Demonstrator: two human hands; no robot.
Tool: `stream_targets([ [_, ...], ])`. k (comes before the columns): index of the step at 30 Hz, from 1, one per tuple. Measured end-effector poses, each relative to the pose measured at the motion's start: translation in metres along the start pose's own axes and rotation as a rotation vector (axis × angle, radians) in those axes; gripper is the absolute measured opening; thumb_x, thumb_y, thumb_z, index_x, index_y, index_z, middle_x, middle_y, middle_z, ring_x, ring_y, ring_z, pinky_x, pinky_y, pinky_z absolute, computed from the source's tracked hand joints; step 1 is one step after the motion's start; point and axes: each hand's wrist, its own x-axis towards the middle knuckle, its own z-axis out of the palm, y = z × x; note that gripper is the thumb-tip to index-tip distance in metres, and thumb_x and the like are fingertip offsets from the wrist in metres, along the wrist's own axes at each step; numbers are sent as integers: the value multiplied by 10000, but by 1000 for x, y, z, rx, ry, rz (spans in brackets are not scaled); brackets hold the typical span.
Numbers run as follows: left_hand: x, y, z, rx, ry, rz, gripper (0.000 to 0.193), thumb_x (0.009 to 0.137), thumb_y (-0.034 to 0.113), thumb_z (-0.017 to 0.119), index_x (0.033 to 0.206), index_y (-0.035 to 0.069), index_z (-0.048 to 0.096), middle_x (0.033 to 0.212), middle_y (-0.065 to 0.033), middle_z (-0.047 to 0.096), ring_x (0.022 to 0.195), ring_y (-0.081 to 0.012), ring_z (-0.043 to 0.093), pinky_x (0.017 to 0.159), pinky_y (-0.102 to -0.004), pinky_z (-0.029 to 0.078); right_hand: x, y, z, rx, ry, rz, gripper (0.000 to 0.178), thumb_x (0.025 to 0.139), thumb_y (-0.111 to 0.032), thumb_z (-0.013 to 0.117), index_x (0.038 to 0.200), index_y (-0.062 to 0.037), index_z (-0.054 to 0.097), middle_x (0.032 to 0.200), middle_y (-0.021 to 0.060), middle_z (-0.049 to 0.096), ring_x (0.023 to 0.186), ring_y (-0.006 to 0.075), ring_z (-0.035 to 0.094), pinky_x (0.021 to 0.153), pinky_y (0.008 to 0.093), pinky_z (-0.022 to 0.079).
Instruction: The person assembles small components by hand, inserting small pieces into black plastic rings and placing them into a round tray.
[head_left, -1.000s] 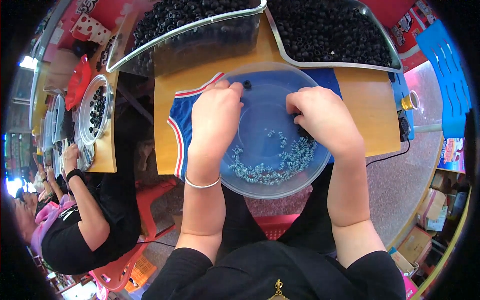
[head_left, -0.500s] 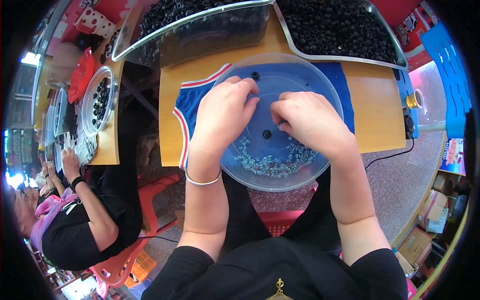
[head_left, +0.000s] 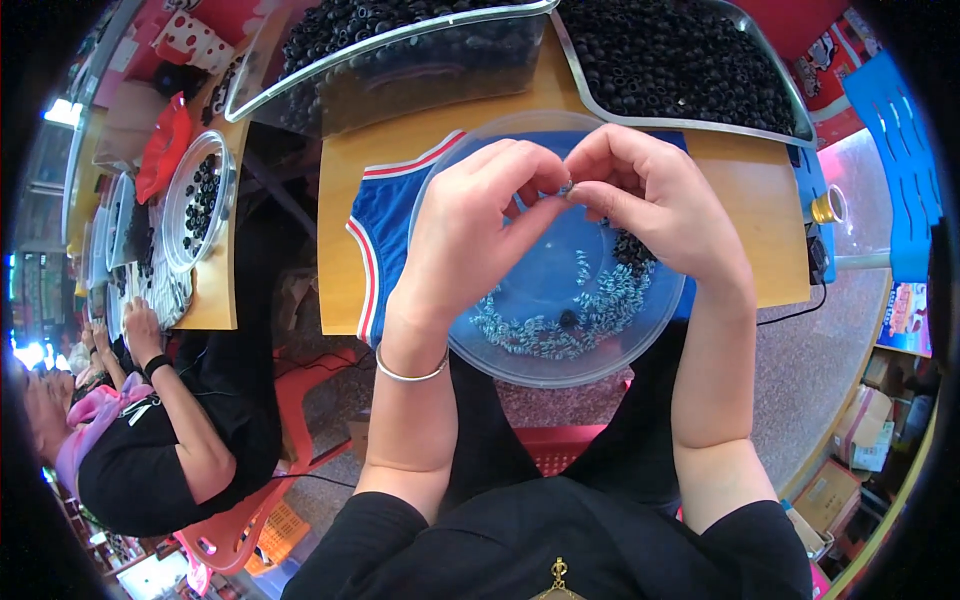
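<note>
Both hands, left hand point(head_left: 470, 235) and right hand point(head_left: 655, 205), have lifted off the clear bowl point(head_left: 520, 365); fingertip grips now pinch one small bead point(head_left: 566, 188) between them.

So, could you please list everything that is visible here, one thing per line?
clear round bowl: one, on the blue cloth
small pale rings: many, in the bowl
blue cloth: one, red and white trim, on the wooden table
metal trays: two, full of black beads, at the table's far edge
co-worker: one, black top, seated left
bracelet: one, silver, left wrist
hands: left, right, fingertips meeting on a tiny part
</note>
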Motion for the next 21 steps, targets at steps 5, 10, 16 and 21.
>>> stream_targets([
  [5, 1, 2, 1, -1, 62, -15, 173, 769, 16, 727, 928, 41, 663, 825, -65, 645, 674, -183, 634, 594, -272, 511, 1, -3, 0, 66, 21, -12, 251, 856, 7, 628, 1101, 12, 571, 821, 71, 681, 736, 91, 626, 653, 232, 502],
  [10, 1, -1, -2, 47, 24, 29, 151, 771, 20, 725, 909, 47, 671, 816, -69, 645, 678, -199, 637, 593, -284, 505, 1, -8, 0, 1, 12, -57, 322, 846, 24, 632, 1155, 1, 547, 785, 64, 683, 705, 87, 622, 642, 234, 503],
  [16, -1, -5, -3, 62, 29, 70, 115, 789, 50, 708, 894, 67, 664, 782, -71, 624, 676, -236, 626, 584, -313, 495, 1, -9, 2, -28, 20, -72, 301, 838, 21, 649, 1127, -4, 568, 780, 61, 692, 699, 76, 620, 638, 230, 505],
  [21, -1, -2, -2, 139, 47, 107, 91, 804, 72, 695, 882, 77, 649, 759, -67, 611, 674, -241, 622, 572, -325, 488, 0, -11, 2, -9, 32, -70, 277, 833, 18, 662, 1098, -2, 581, 796, 63, 704, 711, 68, 625, 646, 223, 508],
])
